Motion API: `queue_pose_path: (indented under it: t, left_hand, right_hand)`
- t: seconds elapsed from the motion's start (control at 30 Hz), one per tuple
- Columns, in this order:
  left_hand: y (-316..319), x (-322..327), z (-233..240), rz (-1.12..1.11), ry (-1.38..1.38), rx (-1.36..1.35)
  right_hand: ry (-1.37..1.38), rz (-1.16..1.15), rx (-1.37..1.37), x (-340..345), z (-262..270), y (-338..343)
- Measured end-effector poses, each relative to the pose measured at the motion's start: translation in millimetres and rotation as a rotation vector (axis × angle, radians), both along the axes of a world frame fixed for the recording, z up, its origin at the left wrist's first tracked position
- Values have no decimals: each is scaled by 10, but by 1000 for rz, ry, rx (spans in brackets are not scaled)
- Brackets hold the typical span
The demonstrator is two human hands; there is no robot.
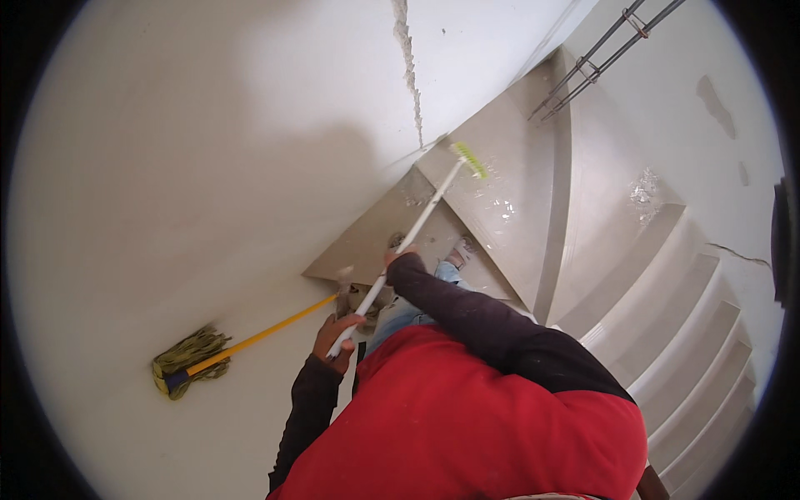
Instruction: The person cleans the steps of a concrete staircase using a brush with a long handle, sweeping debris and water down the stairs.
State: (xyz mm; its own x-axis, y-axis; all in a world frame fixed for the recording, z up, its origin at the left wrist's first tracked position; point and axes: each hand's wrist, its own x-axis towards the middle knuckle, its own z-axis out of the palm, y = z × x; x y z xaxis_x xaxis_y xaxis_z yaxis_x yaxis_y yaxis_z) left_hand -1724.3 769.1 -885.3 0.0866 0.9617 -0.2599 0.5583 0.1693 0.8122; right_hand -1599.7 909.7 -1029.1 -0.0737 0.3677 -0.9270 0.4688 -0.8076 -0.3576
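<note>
A push brush with a long white handle (426, 211) slants across the view before me. Its green bristled head (469, 160) rests on a wet, pale stair tread (500, 244). Around the handle's near end my left hand (339, 340) is closed. Farther down the same handle, my right hand (400, 252) grips it, partly hidden by its dark sleeve. Water and some suds (504, 209) glisten on the tread near the brush head. My sandalled foot (461, 252) stands on the lower triangular landing (369, 244).
On the left, a mop with a yellow handle (269, 330) and green strands (194, 356) leans by the white wall (156, 187). Tied steel rebar (594, 65) juts in at upper right. Curved steps (675, 331) run down the right side. A rough groove (407, 62) scars the wall.
</note>
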Motion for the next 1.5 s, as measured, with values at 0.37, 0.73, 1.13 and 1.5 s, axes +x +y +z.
queue_pose_path:
  t: [0.37, 0.73, 1.13, 1.5]
  left_hand:
    - [964, 969, -1104, -47, -309, 141]
    - [134, -463, -104, -112, -62, -80]
    - [834, 480, -925, -354, -276, -145]
    - [806, -486, -92, -272, -140, -76]
  right_hand:
    - [-34, 145, -123, 1300, -1361, 939]
    - [220, 831, 83, -552, -1065, -85]
    - [29, -792, -244, 1474, -2119, -475]
    - [371, -611, -329, -209, -1482, -259]
